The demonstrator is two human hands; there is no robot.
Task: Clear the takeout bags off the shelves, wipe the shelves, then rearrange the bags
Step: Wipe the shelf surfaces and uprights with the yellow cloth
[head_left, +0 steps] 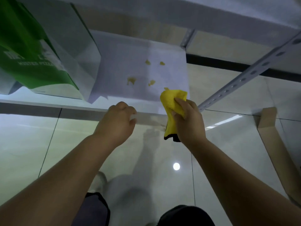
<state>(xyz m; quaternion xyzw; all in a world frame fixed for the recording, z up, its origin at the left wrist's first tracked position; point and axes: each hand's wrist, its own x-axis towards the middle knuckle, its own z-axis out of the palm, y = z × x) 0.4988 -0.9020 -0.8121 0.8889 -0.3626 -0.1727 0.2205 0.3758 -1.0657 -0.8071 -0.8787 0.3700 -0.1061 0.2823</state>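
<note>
A white shelf (117, 62) runs across the upper half of the view, with several yellow smears (131, 80) on its right part. My right hand (189, 118) grips a bunched yellow cloth (171, 101) with a black edge, its top resting on the shelf's front right corner near the closest smear. My left hand (118, 123) hovers at the shelf's front edge with fingers curled and nothing in it. A green and white takeout bag (32, 51) stands on the shelf's left end, and a white bag (78, 46) is right beside it.
A perforated white metal upright (254, 70) of the rack slants across the right. A brown cardboard piece (268, 126) stands on the glossy tiled floor at right. Another shelf board (162, 12) passes overhead.
</note>
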